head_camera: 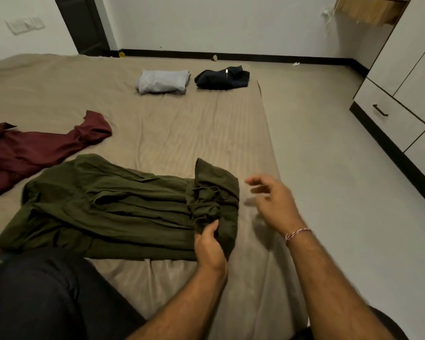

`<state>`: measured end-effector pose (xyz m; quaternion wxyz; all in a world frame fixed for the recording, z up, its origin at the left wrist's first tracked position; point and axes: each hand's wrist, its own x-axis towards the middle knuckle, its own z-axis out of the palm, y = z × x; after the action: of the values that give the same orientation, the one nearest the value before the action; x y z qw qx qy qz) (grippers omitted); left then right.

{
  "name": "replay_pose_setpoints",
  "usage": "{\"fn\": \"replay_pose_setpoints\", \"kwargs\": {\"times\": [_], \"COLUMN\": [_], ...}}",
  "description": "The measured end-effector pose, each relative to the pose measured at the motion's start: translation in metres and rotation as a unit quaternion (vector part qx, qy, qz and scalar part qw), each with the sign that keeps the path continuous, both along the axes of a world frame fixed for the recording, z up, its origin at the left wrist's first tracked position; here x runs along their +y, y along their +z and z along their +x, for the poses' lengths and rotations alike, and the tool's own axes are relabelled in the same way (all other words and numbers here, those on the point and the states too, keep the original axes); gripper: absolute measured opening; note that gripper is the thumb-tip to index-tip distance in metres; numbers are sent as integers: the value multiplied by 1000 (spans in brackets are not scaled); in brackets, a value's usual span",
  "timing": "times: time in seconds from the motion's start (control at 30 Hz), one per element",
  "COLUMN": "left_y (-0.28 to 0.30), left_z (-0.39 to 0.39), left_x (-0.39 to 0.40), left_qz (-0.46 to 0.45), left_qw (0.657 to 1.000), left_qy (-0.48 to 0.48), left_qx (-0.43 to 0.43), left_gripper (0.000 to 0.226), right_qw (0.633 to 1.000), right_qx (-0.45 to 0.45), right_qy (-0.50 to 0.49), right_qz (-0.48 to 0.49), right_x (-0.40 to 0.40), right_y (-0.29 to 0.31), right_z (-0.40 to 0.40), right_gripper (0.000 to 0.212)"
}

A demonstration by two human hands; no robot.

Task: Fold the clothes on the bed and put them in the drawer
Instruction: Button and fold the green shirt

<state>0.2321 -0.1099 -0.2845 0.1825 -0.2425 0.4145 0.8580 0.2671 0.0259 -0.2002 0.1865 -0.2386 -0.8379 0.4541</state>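
An olive green garment (113,204) lies spread across the near part of the bed (182,133), its right end bunched and turned up. My left hand (210,246) grips that bunched right end. My right hand (272,200) hovers just right of the garment over the bed's edge, fingers apart and blurred, holding nothing. A maroon garment (35,150) lies unfolded at the left. Farther back sit a folded light grey piece (163,81) and a folded dark navy piece (222,77). A white drawer (388,116) with a dark handle is in the cabinet at the right.
The tan sheet is wrinkled. Pale floor (329,155) runs between the bed's right edge and the cabinet. A dark door frame (84,25) stands at the back left. My dark-trousered knee (47,298) rests on the bed at the lower left.
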Motion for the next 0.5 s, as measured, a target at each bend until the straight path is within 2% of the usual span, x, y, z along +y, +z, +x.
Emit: {"fn": "replay_pose_setpoints", "kwargs": {"times": [0.03, 0.1, 0.17, 0.2, 0.27, 0.3, 0.33, 0.37, 0.43, 0.47, 0.5], "left_y": [2, 14, 25, 32, 44, 51, 60, 66, 79, 83, 83], "left_z": [0, 3, 8, 12, 17, 16, 13, 9, -3, -9, -16], "left_x": [-3, -12, -24, -31, -44, -51, -57, -61, -60, -56, -50], "left_qz": [39, 85, 85, 55, -103, -214, -305, -365, -396, -397, -403], "left_qw": [999, 995, 993, 992, 974, 939, 882, 810, 676, 631, 606], "left_qy": [-3, -40, -50, -48, -42, -40, -43, -60, -141, -195, -248], "left_qx": [-9, 15, 68, 102, 200, 268, 356, 455, 605, 637, 640], "left_gripper": [59, 81, 76, 70, 79, 86, 91, 92, 84, 78, 72], "right_qw": [997, 980, 970, 970, 966, 960, 952, 945, 933, 939, 955], "right_qx": [-49, -123, -163, -174, -196, -211, -229, -245, -255, -236, -197], "right_qy": [48, 139, 149, 131, 91, 78, 74, 80, 110, 123, 128], "right_qz": [31, 78, 97, 105, 141, 166, 188, 203, 227, 216, 179], "right_x": [-3, -18, -34, -40, -47, -49, -52, -54, -58, -59, -58], "right_y": [-8, -22, -29, -31, -34, -34, -36, -39, -48, -52, -53], "right_z": [-1, -6, -16, -20, -26, -28, -31, -32, -35, -36, -36], "right_gripper": [42, 55, 68, 71, 84, 93, 101, 105, 95, 84, 74]}}
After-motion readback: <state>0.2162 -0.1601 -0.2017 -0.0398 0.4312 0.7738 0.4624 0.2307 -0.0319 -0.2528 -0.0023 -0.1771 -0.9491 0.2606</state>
